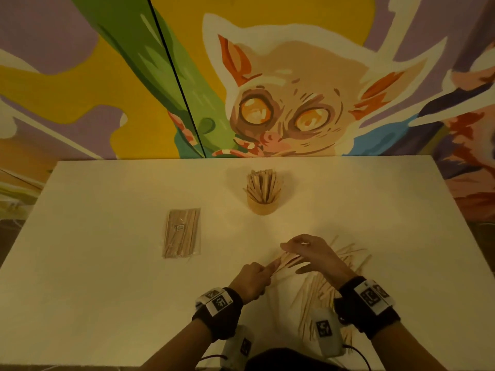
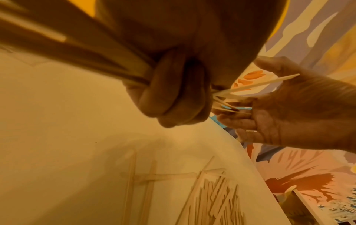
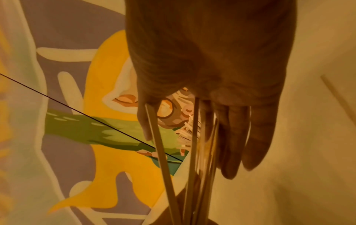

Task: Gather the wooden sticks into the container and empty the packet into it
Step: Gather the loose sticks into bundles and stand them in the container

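Note:
A round wooden container [image 1: 263, 206] holding several upright sticks stands at mid-table. The clear packet of sticks [image 1: 182, 232] lies flat to its left. My left hand [image 1: 257, 274] grips a bundle of wooden sticks [image 1: 288, 261] in a fist [image 2: 173, 94], just above the table. My right hand [image 1: 300, 253] lies over the bundle's far end with straight fingers [image 3: 256, 137]. The stick tips [image 2: 256, 84] touch its palm [image 2: 289, 114]. More loose sticks [image 1: 318, 290] lie scattered under and right of my right wrist.
The white table [image 1: 107, 290] ends at a painted wall at the back, and its right edge [image 2: 248, 159] is close to the scattered sticks [image 2: 212, 197]. The container [image 3: 185, 132] shows beyond my right fingers.

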Tool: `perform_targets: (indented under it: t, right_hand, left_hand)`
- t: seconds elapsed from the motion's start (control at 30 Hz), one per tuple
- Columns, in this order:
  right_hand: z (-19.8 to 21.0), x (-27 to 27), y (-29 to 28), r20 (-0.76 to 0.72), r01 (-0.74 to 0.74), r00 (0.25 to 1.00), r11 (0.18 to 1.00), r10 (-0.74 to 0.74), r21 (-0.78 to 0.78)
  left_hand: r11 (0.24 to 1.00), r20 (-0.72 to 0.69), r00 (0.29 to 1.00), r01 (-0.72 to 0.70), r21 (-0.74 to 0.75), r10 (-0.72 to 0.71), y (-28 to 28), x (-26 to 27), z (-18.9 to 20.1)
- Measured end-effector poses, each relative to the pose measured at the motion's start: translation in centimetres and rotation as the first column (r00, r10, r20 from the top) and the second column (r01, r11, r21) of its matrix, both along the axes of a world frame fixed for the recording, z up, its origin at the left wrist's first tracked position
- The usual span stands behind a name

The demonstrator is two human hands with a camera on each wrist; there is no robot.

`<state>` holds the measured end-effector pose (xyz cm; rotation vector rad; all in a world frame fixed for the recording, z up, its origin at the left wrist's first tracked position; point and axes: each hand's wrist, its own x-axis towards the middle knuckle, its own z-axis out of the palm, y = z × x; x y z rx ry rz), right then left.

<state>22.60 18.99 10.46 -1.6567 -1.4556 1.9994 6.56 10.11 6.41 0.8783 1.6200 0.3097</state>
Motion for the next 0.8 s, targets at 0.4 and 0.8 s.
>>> perform_targets:
  t: [0.4, 0.8]
  right_hand:
    - [-1.7, -0.4, 1.6, 0.125, 0.013, 0.992, 0.991, -0.029, 0.130]
    - [-2.0, -1.5, 0.1, 0.100, 0.121, 0.987, 0.990, -0.128, 0.067]
  left_hand:
    - [0.999, -0.028, 0.999, 0.022, 0.023, -0.021, 0.7, 0.4, -0.2]
    - [0.994, -0.088, 0.995, 0.053, 0.091, -0.045, 0.3, 0.7, -0.3]
